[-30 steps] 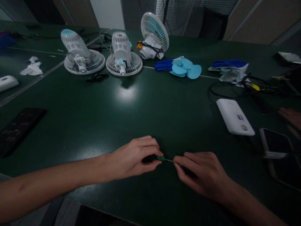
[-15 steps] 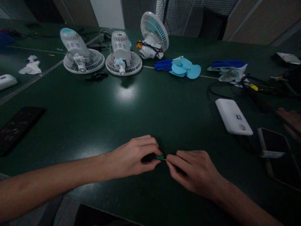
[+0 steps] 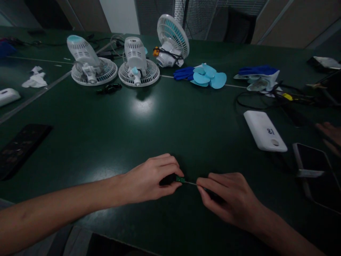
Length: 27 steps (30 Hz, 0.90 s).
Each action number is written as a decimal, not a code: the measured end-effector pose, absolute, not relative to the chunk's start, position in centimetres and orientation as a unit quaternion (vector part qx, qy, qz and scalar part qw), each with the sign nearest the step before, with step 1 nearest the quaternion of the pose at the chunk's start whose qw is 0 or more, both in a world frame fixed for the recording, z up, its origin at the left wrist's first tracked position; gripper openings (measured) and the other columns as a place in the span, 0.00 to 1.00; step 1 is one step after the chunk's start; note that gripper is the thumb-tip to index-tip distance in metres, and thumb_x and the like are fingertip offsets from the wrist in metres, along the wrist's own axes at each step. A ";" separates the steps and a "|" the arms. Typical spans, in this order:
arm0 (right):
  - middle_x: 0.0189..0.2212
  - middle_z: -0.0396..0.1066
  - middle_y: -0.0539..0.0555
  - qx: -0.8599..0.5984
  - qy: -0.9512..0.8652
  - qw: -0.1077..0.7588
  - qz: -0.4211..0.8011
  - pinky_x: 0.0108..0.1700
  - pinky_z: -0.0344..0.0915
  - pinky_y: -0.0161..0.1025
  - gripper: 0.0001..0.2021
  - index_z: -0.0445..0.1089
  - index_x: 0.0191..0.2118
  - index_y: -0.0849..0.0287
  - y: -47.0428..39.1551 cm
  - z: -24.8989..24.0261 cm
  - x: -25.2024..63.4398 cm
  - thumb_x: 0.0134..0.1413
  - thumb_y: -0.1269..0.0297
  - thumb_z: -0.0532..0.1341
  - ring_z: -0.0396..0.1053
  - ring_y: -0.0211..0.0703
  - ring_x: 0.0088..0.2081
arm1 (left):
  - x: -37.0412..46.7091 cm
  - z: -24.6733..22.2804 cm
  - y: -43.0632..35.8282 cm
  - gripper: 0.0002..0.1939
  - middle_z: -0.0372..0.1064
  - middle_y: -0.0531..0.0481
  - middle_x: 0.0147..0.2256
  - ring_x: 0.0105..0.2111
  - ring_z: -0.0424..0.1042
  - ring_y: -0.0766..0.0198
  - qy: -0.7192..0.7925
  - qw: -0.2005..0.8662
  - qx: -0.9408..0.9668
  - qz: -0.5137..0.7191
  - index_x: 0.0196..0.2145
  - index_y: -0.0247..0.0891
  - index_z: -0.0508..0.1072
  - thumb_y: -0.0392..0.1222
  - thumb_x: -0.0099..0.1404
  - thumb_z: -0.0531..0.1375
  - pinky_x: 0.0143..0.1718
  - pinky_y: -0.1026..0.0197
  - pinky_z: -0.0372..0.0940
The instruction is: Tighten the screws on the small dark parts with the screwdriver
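Near the table's front edge, my left hand pinches a small green piece like a circuit board between thumb and fingertips. To its right, my right hand is closed on a thin metal rod, possibly a slim screwdriver's shaft. The rod spans the short gap between the hands, its left tip at the green piece. Whether the tip sits inside it or only touches it, I cannot tell. My right fingers and palm hide the rod's other end.
Fan parts stand at the back: two white fan heads, a third fan and light-blue blades. A white power bank and a phone lie right. A black tray-like object lies left. Another person's hand shows at the right edge.
My right hand has moved a little to the right, away from the left one. More of the thin rod now shows between them. My left hand still holds the green piece in place.
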State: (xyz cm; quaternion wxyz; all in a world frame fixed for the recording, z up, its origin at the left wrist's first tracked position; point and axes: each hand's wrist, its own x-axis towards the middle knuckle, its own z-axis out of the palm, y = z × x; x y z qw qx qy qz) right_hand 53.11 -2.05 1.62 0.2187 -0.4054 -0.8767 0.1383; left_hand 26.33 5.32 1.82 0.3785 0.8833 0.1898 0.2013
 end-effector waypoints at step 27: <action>0.26 0.69 0.47 -0.399 -0.882 0.213 0.134 0.27 0.55 0.36 0.07 0.73 0.45 0.58 -1.5 1.5 52.1 0.66 0.70 0.59 0.65 0.33 0.24 | 26.1 1.7 5.2 0.08 0.70 0.44 0.40 0.41 0.69 0.61 0.187 0.376 0.884 0.204 0.48 0.34 0.72 0.37 0.72 0.59 0.44 0.58 0.66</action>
